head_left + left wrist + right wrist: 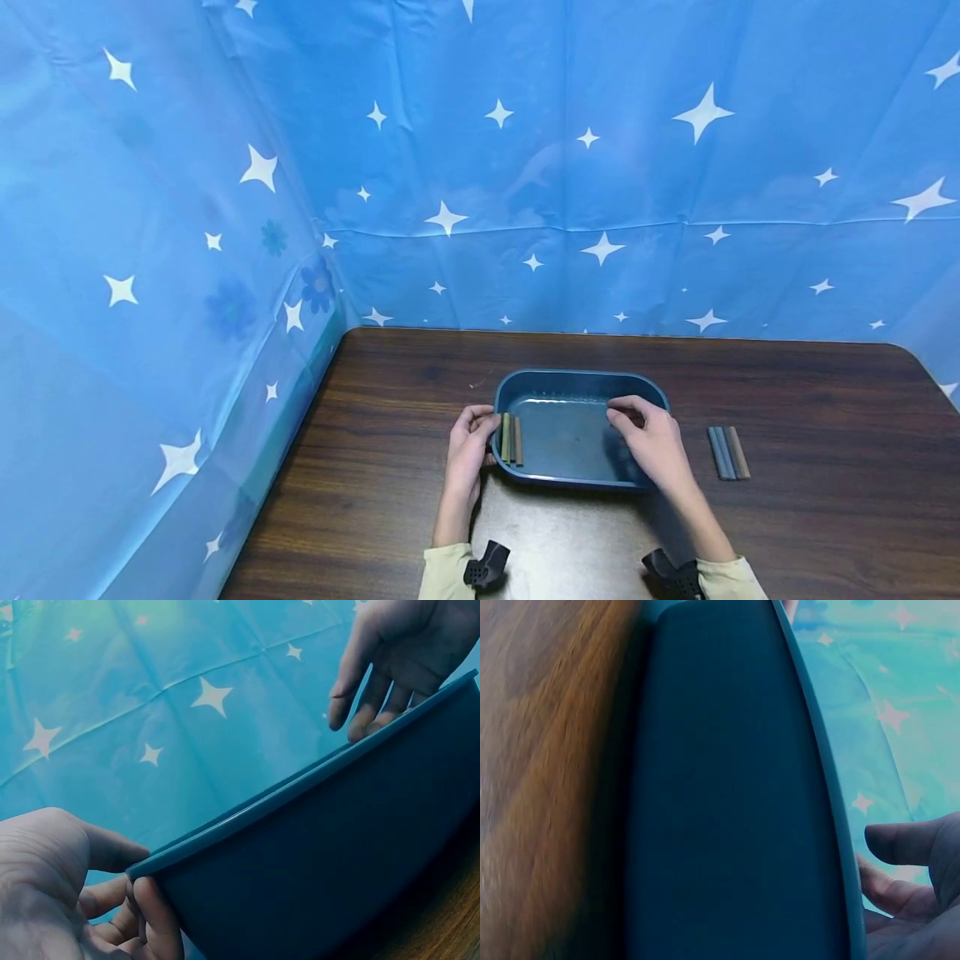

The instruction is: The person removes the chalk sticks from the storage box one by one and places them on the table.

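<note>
A dark blue rectangular tray (577, 479) sits on the table, its raised walls and rim in sight in all views. My left hand (467, 450) pinches the rim at the tray's left end, thumb above and fingers below, as the left wrist view (52, 892) confirms. Against that end, inside the tray, short sticks (512, 439) in green and brown lie side by side. Over the tray's right part hovers my right hand (651, 437), thumb and fingers loosely bent and apart, with nothing visible between them.
Right of the tray, a row of short blue and brown sticks (728, 453) lies on the dark wood table (832, 433). A blue curtain with white stars (525, 167) hangs behind the table and along its left side.
</note>
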`<state>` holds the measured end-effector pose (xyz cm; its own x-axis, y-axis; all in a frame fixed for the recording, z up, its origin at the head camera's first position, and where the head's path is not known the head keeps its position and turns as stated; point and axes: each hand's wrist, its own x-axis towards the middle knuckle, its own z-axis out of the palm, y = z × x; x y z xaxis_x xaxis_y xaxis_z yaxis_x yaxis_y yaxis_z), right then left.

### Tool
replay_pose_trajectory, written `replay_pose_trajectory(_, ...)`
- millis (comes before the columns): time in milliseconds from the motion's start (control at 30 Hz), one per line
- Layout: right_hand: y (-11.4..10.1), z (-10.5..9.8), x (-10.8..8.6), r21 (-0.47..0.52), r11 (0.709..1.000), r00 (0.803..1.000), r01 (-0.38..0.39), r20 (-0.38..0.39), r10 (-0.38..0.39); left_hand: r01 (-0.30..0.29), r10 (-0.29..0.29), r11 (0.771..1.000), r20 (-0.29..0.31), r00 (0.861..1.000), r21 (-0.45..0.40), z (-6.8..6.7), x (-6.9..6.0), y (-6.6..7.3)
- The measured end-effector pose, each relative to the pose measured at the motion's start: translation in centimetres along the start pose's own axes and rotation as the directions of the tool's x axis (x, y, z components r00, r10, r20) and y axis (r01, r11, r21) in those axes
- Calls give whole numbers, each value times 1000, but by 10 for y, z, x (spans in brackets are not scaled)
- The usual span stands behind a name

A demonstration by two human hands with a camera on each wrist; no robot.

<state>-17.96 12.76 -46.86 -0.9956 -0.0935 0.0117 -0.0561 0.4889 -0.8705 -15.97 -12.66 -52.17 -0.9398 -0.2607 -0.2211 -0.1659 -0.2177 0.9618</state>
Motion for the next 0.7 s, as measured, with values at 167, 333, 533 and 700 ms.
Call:
replay_pose_trajectory(167,-2,10,3,23,1000,1000,-10,23,9,10,-10,1000,1,1000,-9,-1,-1,1)
replay_pose_trajectory(333,-3,21,7,18,1000,998,12,54,-13,1,-1,1000,-11,1000,-8,-1,0,1)
replay_pose_trajectory(533,-5,38,12,14,999,993,41,111,-42,-15,16,1000,-9,1000,5,0,0,-1)
replay_pose_trajectory(700,-8,50,15,39,999,986,32,163,-38,-22,22,1000,-3,1000,11,2,1,-1)
